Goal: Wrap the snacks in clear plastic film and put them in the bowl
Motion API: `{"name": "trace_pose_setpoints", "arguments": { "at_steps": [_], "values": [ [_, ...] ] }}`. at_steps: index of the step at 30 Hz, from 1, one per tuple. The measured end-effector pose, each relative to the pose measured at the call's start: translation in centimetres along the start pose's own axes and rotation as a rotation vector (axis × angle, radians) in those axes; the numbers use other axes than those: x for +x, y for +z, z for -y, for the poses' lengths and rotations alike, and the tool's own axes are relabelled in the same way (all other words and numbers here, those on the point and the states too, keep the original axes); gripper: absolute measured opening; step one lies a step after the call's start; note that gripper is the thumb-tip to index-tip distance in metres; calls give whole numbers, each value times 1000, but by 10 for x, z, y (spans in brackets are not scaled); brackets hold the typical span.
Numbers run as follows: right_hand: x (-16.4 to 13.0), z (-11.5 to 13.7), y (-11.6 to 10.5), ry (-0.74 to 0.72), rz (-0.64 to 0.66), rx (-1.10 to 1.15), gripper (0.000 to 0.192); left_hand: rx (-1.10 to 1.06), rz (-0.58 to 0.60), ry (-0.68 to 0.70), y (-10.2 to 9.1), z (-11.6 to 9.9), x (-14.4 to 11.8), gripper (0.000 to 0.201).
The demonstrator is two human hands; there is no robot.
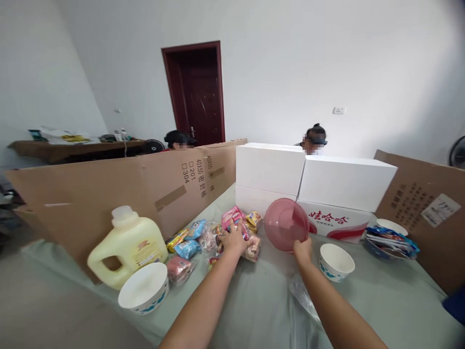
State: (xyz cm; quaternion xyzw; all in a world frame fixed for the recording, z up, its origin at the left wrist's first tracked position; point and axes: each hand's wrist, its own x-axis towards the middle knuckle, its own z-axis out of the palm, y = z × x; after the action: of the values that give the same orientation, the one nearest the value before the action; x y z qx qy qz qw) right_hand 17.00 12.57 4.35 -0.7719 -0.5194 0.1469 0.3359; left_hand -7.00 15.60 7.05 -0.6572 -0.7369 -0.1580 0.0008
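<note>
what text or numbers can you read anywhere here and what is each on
"40X50" with Chinese characters I cannot make out, then "201" and "304" beside tick boxes: printed sideways on the brown cardboard panel.
Red Chinese characters, mirrored, not readable: on the white carton with red print.
Print and a white sticker, too blurred: on the brown cardboard sheet at right.
Labels too small: pale yellow plastic jug, colourful snack packets by the left hand.

Translucent pink bowl point(286, 224). White paper bowls point(144, 287) with blue-green print near the base. Pale yellow detergent jug point(127, 245), white cap, yellow-red label. Snack packets point(203, 237) mixed pink, blue, yellow. White boxes point(312, 180), red lettering on lowest. Brown cardboard screens point(119, 194). Pale grey-green cloth on surface point(254, 300). Dark red door point(196, 92).
</note>
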Motion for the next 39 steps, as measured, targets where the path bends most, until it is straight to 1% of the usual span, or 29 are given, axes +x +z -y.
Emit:
{"name": "trace_pose_setpoints", "arguments": {
  "at_steps": [3,5,7,9,12,14,16,18,19,21,22,24,25,27,29,30,32,33,35,36,37,39],
  "values": [
    [-19,-28,-7,255,156,160,35,47,-90,54,3,-6,-6,92],
    [-29,-41,-15,368,222,259,35,66,-117,79,5,-9,-11,89],
    [-35,-51,-24,443,263,346,36,78,-131,98,5,-12,-15,86],
    [-37,-59,-34,490,284,418,36,86,-136,111,4,-14,-19,82],
    [-34,-69,-48,527,281,489,35,105,-125,115,1,-22,-26,78],
    [-31,-77,-55,538,262,508,33,110,-136,130,-2,-30,-34,74],
    [-29,-85,-60,534,232,509,32,101,-171,183,-3,-43,-47,69],
    [-30,-93,-64,501,194,498,33,83,-201,290,0,-57,-65,63],
    [-32,-98,-66,472,173,488,34,66,-197,365,2,-64,-77,58],
    [-44,-106,-71,389,136,460,37,8,-140,564,11,-74,-103,44],
    [-54,-111,-73,334,121,443,36,-34,-92,681,17,-77,-117,39],
    [-81,-119,-79,202,103,407,32,-123,6,900,29,-79,-142,35],
    [-96,-122,-81,133,103,391,30,-157,42,981,34,-79,-152,35],
    [-126,-130,-83,2,121,373,30,-184,89,1067,43,-80,-166,39],
    [-147,-136,-83,-172,155,294,38,-162,123,1078,48,-85,-172,45],
    [-153,-139,-82,-264,176,220,45,-139,141,1065,49,-89,-172,47],
    [-154,-142,-81,-416,220,33,57,-87,169,1002,51,-102,-166,51],
    [-151,-142,-81,-458,244,-54,62,-63,174,959,52,-108,-161,52],
    [-143,-140,-83,-481,309,-173,67,-22,166,878,55,-117,-149,52],
    [-140,-138,-85,-481,340,-223,69,-3,153,843,56,-118,-143,51],
    [-140,-136,-87,-476,363,-276,70,17,138,811,56,-116,-137,49],
    [-147,-134,-91,-454,371,-394,72,68,107,737,54,-101,-126,43]
  ]
}}
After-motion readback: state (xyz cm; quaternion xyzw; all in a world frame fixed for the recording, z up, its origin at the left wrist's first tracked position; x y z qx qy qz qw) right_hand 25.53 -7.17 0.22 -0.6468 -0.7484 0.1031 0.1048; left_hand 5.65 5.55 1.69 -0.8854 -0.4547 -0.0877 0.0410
